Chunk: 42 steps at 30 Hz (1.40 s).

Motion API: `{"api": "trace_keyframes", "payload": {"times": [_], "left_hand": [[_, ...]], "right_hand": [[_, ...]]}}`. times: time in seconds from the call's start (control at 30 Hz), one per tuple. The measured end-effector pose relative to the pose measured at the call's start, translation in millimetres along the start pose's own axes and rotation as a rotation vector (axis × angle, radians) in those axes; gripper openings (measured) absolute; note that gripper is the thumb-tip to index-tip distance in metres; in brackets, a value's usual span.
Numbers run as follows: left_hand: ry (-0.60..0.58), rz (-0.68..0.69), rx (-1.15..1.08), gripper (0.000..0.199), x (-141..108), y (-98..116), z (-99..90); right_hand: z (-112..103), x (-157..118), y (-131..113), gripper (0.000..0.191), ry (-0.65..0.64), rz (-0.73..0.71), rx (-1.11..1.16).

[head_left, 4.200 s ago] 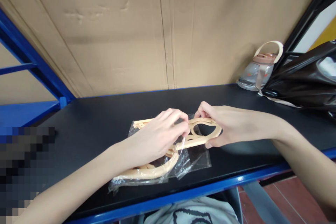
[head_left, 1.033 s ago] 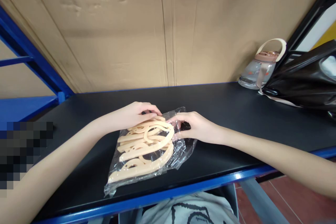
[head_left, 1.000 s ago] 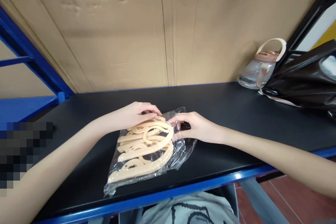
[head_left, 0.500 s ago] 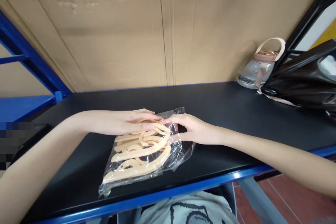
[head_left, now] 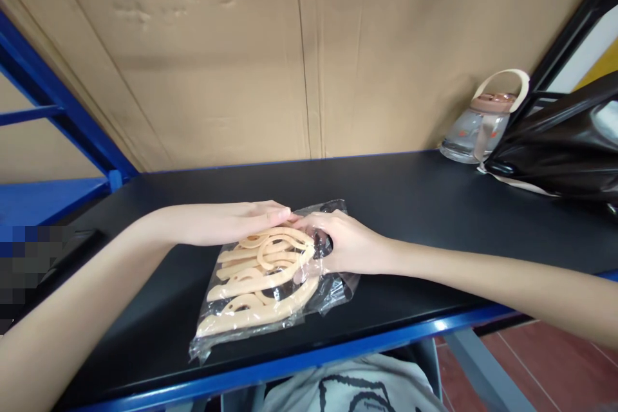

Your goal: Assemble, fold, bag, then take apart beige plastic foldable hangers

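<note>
A clear plastic bag (head_left: 333, 299) lies on the black tabletop with several cream-coloured hangers (head_left: 258, 280) inside, apparently folding ones. My left hand (head_left: 255, 215) rests along the far side of the bag, its fingers stretched out and the thumb raised. At the bag's right end, my right hand (head_left: 345, 241) grips the hangers through the plastic, its thumb on the near side and its fingers on the far side. The fingertips of both hands meet at the bag's far edge, where they are partly hidden.
A clear water bottle (head_left: 476, 129) with a pinkish lid and cream handle stands at the back right. Beside it lies a shiny dark bag (head_left: 564, 141). Cardboard (head_left: 217, 64) walls the back, and a blue frame (head_left: 72, 109) rises at the left.
My right thumb has come in over the hangers and the right hand has closed round their end. The left thumb has lifted off them and moved toward the far side.
</note>
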State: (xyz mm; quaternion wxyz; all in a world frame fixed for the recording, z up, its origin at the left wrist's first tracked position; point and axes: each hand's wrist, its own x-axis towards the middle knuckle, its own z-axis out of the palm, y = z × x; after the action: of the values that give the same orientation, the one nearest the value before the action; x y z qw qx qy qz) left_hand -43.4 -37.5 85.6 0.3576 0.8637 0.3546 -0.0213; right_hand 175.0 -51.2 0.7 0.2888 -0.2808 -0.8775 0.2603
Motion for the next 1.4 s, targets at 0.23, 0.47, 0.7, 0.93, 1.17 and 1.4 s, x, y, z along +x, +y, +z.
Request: {"api": "trace_keyframes", "payload": {"times": [0.23, 0.47, 0.7, 0.93, 1.17, 1.4], "left_hand": [[-0.018, 0.020, 0.036, 0.047, 0.7, 3.3, -0.3], [-0.019, -0.035, 0.109, 0.048, -2.6, -1.9, -1.9], [-0.091, -0.155, 0.389, 0.093, -5.2, -7.4, 6.6], [-0.004, -0.190, 0.388, 0.085, 9.7, -1.0, 36.2], [0.182, -0.127, 0.452, 0.082, 16.5, -5.8, 34.0], [0.160, -0.117, 0.417, 0.075, 18.3, -15.0, 29.3]], "right_hand": [[1.6, 3.2, -0.5, 0.055, 0.002, -0.008, -0.015], [-30.0, 0.3, 1.2, 0.035, -0.135, -0.086, -0.222], [-73.7, -6.4, 12.5, 0.027, 0.048, 0.258, -0.516], [-58.6, -7.2, 16.9, 0.023, -0.142, 0.428, -0.094], [-71.7, -5.3, 23.4, 0.013, -0.135, 0.302, -0.126], [-70.9, -8.1, 7.2, 0.027, -0.289, 0.176, -0.102]]}}
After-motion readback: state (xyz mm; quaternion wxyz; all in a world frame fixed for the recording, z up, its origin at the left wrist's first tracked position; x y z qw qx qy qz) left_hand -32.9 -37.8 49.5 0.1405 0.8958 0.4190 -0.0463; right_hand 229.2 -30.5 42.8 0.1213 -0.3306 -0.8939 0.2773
